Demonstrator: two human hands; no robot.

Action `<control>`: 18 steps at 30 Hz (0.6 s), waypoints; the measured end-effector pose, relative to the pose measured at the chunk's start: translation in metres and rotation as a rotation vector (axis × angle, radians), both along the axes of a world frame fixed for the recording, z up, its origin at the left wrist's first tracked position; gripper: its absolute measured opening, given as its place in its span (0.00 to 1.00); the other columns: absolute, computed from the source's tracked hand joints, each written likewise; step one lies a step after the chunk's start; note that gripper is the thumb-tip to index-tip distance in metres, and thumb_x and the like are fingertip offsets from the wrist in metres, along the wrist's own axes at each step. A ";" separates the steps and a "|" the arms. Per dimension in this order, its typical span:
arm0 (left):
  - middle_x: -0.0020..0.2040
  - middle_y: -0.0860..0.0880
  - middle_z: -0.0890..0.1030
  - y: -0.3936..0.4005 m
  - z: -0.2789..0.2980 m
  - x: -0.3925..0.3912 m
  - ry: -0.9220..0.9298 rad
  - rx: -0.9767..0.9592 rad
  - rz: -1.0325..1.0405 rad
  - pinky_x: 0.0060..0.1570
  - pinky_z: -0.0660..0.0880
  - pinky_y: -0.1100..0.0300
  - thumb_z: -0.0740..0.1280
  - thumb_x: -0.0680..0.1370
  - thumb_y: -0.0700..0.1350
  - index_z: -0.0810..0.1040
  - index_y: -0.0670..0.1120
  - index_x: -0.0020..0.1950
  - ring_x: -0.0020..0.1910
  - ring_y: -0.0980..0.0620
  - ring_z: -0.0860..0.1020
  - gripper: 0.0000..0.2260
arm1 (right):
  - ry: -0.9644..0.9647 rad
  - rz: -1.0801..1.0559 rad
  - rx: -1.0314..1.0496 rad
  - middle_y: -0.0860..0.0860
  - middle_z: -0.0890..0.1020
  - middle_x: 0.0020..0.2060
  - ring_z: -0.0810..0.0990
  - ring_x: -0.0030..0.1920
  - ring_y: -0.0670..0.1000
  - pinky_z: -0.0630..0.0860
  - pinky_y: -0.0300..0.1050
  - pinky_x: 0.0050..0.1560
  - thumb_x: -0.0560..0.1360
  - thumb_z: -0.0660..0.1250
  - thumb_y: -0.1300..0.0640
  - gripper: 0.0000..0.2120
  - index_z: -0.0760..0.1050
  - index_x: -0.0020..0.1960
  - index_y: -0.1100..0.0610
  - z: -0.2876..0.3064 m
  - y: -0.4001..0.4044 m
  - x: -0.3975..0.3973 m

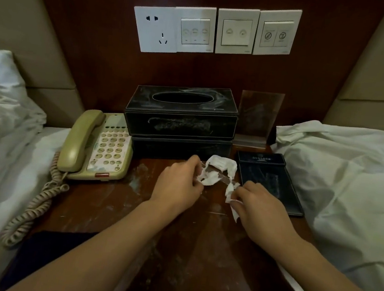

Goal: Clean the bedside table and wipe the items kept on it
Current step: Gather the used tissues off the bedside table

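Front of the tissue box (182, 110), both hands, left (178, 182) and right (259, 204), pinch a wipe (216, 172) round something clear; desk (194, 241), box, phone (100, 144) look dusty, mostly undone.

I see a glossy brown wood desk (111, 210) smeared with white dust. The black tissue box (181, 113) looks like smooth leatherette, dusty too. The phone (97, 146) is beige plastic. The tissue (219, 170) is crumpled white paper. The stand (256, 116) is clear acrylic.
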State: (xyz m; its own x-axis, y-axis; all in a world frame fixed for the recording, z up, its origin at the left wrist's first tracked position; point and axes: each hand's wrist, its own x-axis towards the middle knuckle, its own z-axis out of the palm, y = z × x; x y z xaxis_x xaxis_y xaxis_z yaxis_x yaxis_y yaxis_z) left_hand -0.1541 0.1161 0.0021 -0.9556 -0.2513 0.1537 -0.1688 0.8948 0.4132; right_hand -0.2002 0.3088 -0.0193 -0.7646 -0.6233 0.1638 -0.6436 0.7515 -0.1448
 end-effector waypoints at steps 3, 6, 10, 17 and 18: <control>0.50 0.53 0.82 0.000 0.003 0.000 -0.019 -0.036 -0.050 0.51 0.80 0.53 0.68 0.79 0.45 0.76 0.56 0.65 0.50 0.50 0.81 0.16 | 0.049 -0.018 -0.109 0.46 0.74 0.48 0.74 0.50 0.47 0.67 0.37 0.43 0.81 0.61 0.49 0.09 0.77 0.54 0.51 0.001 0.006 0.003; 0.56 0.51 0.81 0.001 0.003 0.003 -0.037 -0.062 -0.026 0.50 0.76 0.57 0.67 0.81 0.48 0.82 0.54 0.61 0.53 0.51 0.81 0.10 | 0.123 -0.071 -0.275 0.47 0.75 0.48 0.73 0.48 0.48 0.75 0.44 0.43 0.80 0.64 0.52 0.06 0.78 0.52 0.52 0.010 0.005 -0.002; 0.60 0.51 0.77 0.012 -0.002 0.007 0.015 0.044 0.043 0.50 0.76 0.55 0.63 0.81 0.60 0.74 0.53 0.69 0.54 0.49 0.79 0.19 | 0.174 -0.136 -0.340 0.49 0.76 0.50 0.75 0.50 0.49 0.75 0.45 0.43 0.79 0.65 0.54 0.05 0.78 0.52 0.53 0.016 -0.014 -0.026; 0.57 0.51 0.84 0.009 -0.005 0.005 -0.074 0.004 0.000 0.55 0.78 0.56 0.67 0.82 0.47 0.83 0.49 0.61 0.56 0.51 0.81 0.09 | 0.036 -0.084 -0.246 0.48 0.80 0.53 0.74 0.52 0.49 0.71 0.42 0.45 0.79 0.65 0.52 0.05 0.77 0.51 0.52 0.003 -0.042 -0.059; 0.57 0.51 0.83 0.007 -0.003 0.008 -0.064 0.006 0.001 0.55 0.78 0.57 0.67 0.83 0.46 0.83 0.50 0.60 0.56 0.52 0.81 0.09 | 0.031 -0.081 -0.245 0.48 0.80 0.52 0.74 0.51 0.49 0.71 0.42 0.45 0.79 0.65 0.52 0.05 0.77 0.51 0.52 0.002 -0.044 -0.059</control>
State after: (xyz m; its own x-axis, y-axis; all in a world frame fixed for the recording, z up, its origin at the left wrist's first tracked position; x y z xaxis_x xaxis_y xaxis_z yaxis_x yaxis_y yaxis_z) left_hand -0.1463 0.1228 -0.0014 -0.9633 -0.2529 0.0904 -0.1961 0.8921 0.4070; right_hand -0.2594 0.2650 -0.0177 -0.8029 -0.4987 0.3267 -0.5894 0.7460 -0.3100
